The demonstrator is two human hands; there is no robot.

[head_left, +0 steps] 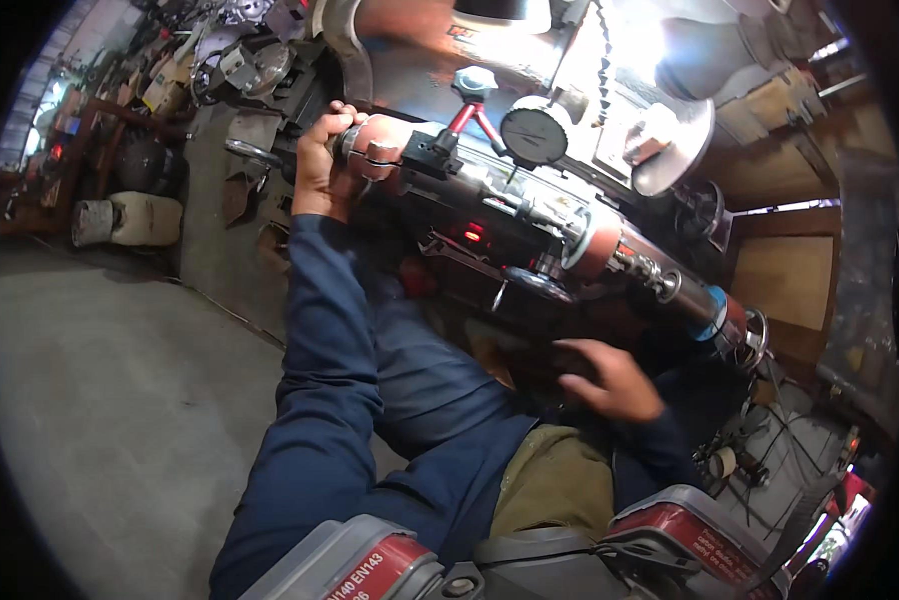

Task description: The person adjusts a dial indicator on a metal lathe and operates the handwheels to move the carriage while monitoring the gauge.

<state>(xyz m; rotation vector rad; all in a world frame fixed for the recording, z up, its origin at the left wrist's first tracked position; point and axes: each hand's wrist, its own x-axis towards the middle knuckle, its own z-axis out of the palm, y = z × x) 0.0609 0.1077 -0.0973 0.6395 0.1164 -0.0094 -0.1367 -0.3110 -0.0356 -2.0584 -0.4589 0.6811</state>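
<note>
A small lathe-like machine lies slantwise before me. My left hand (322, 155) is closed around the metal ring (348, 142) at the left end of its orange-red housing (382, 140); part of the grip is hidden. A dial indicator (535, 132) with a plain round face hangs on a red jointed arm (462, 122) with a silver knob, over the bright shaft (530, 208). My right hand (618, 382) hovers below the machine, away from it, thumb and fingers apart, slightly blurred, holding nothing visible. The nearest part to it is a chrome handwheel (538, 284) with a crank handle.
A wrench (460, 252) lies along the machine's front beside a red glowing light (473, 236). A lamp with a shiny reflector (685, 150) stands behind at right. Another handwheel (757, 338) is at the right end. Cluttered metal parts (255, 70) fill the far left.
</note>
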